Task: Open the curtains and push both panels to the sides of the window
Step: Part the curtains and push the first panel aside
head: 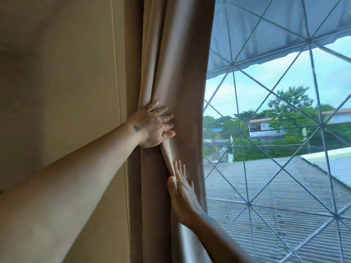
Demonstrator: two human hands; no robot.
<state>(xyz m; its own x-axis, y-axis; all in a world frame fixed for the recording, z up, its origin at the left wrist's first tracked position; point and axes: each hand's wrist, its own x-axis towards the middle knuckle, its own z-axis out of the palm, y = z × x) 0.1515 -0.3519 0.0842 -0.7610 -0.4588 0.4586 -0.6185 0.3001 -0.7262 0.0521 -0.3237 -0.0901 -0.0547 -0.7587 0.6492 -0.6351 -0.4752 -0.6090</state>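
Observation:
A beige curtain panel [182, 63] hangs bunched in folds at the left side of the window [284, 130], against the wall. My left hand [153, 128] is at mid height with its fingers curled around a fold of the fabric. Below it, my right hand [182, 192] lies flat against the curtain, fingers straight and pointing up along the same fold. The right part of the window is uncovered. No second panel is in view.
A tan wall [60, 82] with a vertical seam fills the left. A diamond-pattern metal grille [248, 204] covers the window. Beyond it are a corrugated roof, trees, houses and an awning overhead.

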